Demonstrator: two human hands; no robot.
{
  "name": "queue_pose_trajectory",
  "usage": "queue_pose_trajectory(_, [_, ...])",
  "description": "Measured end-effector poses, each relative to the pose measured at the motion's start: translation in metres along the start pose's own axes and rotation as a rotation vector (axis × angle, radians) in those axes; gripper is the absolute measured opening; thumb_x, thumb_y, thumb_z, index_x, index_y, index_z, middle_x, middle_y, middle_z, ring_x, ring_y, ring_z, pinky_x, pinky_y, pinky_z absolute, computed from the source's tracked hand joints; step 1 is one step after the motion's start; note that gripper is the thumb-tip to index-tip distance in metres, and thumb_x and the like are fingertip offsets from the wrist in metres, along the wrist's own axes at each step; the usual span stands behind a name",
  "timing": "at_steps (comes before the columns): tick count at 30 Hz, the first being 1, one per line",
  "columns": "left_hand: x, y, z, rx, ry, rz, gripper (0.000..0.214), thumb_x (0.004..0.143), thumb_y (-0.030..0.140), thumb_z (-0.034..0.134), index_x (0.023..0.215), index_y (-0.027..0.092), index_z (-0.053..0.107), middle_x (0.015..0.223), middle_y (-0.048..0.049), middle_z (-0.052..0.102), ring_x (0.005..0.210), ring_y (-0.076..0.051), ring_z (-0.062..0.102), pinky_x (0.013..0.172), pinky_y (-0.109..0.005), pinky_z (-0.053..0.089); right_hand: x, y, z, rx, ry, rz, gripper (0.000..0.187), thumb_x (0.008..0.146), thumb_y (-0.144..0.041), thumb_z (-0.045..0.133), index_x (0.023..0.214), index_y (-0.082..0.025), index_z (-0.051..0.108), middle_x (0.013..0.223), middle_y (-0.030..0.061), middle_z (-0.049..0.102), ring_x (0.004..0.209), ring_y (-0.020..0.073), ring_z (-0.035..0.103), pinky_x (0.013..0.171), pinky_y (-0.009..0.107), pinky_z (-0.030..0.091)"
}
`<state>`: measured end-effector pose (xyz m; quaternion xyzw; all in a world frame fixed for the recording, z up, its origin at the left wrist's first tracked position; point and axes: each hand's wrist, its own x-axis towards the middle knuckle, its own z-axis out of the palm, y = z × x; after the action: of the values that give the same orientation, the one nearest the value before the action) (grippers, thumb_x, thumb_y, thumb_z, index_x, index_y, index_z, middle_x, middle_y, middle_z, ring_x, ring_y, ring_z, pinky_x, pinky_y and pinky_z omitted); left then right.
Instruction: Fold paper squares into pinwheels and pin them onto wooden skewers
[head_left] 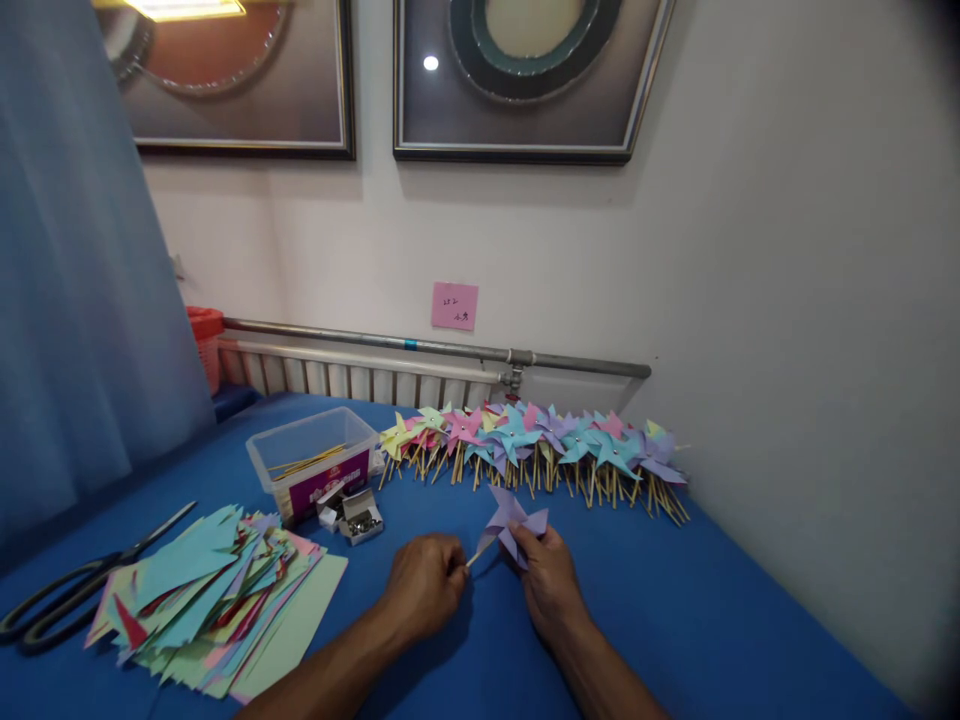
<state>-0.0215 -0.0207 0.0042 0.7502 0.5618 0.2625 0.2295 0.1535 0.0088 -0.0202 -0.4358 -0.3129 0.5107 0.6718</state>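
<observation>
Between my two hands is a purple paper pinwheel (504, 520) on a thin pale stick (480, 552). My left hand (429, 582) is closed around the stick, whose lower part is hidden in the fist. With thumb and fingers, my right hand (551, 580) pinches the pinwheel's paper near its centre. Behind them lies a long row of pinwheels (514, 435) in blue, pink, purple and yellow, their sticks pointing toward me. To the left of my left hand, a small open box (361, 517) holds shiny metal pins or tacks.
A clear plastic tub (311, 465) with sticks stands behind the small box. Cut coloured paper (217, 600) is piled at the left, beside black-handled scissors (97, 580). A blue cloth covers the table (720, 620). A radiator (360, 375) and pipe run along the wall.
</observation>
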Motion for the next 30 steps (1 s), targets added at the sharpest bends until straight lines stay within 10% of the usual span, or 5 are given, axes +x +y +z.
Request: queue_pose_trajectory(30, [0.008, -0.006, -0.002, -0.027, 0.089, -0.113, 0.012, 0.083, 0.017, 0.056, 0.076, 0.018, 0.066, 0.074, -0.0008, 0.068, 0.071, -0.014, 0.058, 0.063, -0.025, 0.028, 0.002, -0.001, -0.004, -0.159, -0.018, -0.056, 0.031, 0.067, -0.044, 0.082, 0.082, -0.02, 0.07, 0.068, -0.0006, 0.07, 0.065, 0.0181, 0.066, 0.059, 0.027, 0.049])
